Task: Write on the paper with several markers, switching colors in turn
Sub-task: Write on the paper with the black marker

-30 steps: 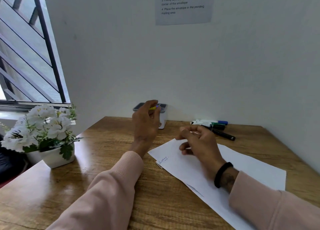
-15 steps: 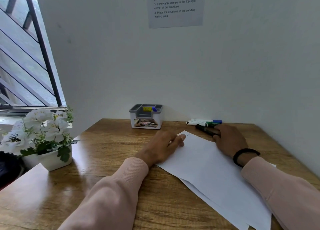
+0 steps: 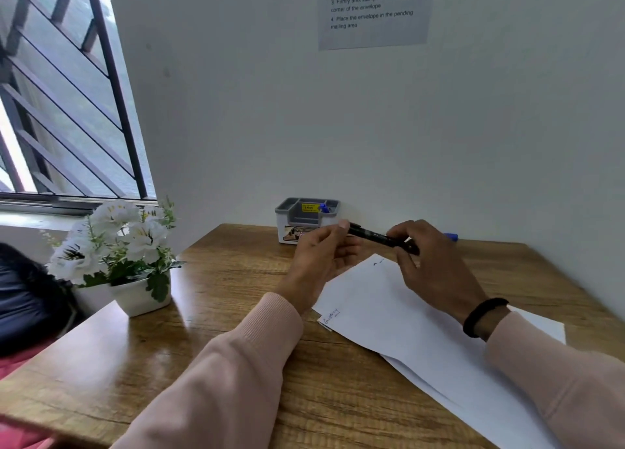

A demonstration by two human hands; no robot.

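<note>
Now both hands hold the black marker (image 3: pixel 378 236) above the paper (image 3: pixel 389 310) at centre frame: left hand (image 3: pixel 324 255) fingers pinch its end, right hand (image 3: pixel 429 262) fingers wrap its barrel.

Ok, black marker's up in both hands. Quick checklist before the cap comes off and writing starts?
1. Black marker held at both ends by left hand and right hand: ok.
2. Cap off: cannot tell.
3. Top sheet of paper flat on the table, blank space free: ok.
4. Paper pinned by a hand: not ok, both are lifted.
5. Next colour within reach: blue marker lies behind the right hand: ok.
</note>
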